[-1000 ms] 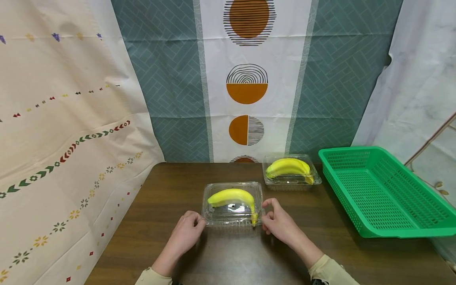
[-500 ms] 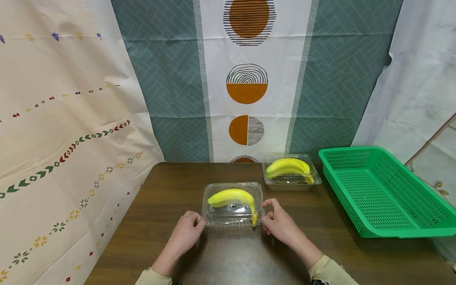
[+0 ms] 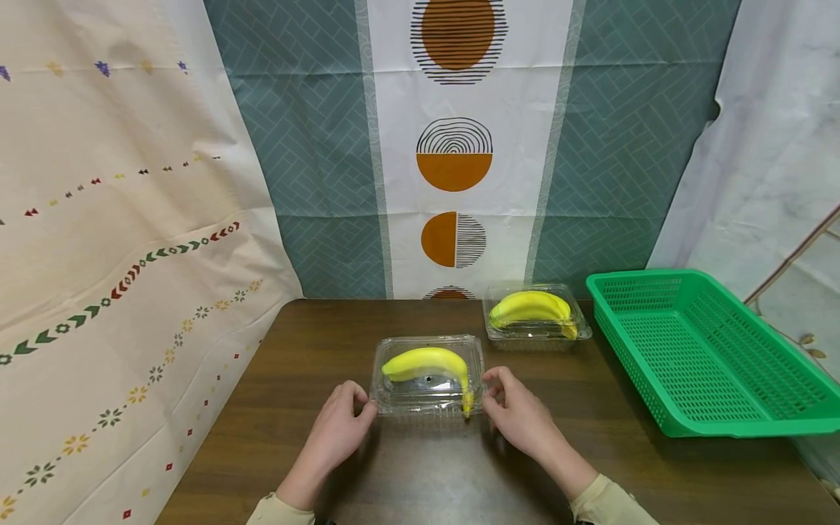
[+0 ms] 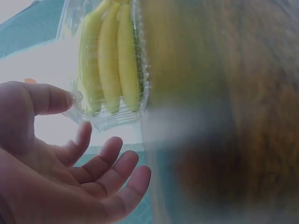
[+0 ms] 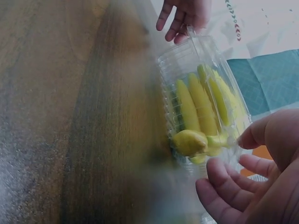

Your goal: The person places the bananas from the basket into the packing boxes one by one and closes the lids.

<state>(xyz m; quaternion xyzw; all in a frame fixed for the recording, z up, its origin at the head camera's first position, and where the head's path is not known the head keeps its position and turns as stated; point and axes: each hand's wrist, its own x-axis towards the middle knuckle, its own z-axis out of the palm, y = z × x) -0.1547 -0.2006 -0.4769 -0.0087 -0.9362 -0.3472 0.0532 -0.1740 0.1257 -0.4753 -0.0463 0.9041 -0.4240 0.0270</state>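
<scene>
A clear plastic clamshell box [image 3: 402, 390] with a bunch of bananas [image 3: 429, 359] inside stands in the middle of the table. Its lid is down over the bananas, and their stem end points to the front right corner. At the box's front left corner is my left hand [image 3: 340, 423]; in the left wrist view its thumb touches the rim and the other fingers [image 4: 112, 179] are spread apart below. My right hand [image 3: 521, 419] is at the front right corner. In the right wrist view its thumb meets the box edge, while the loosely bent fingers [image 5: 229, 186] hold nothing.
A second clear clamshell box [image 3: 538, 337] with bananas [image 3: 530, 306] stands farther back, right of the first. Right of it a green plastic basket [image 3: 663, 408] sits on the brown table [image 3: 308, 350]. Patterned cloths [image 3: 315, 146] hang behind and at the sides.
Fingers of both hands have loosened slightly, and the gaps between thumb and index finger look wider. The box, the second box and the basket have stayed in place.
</scene>
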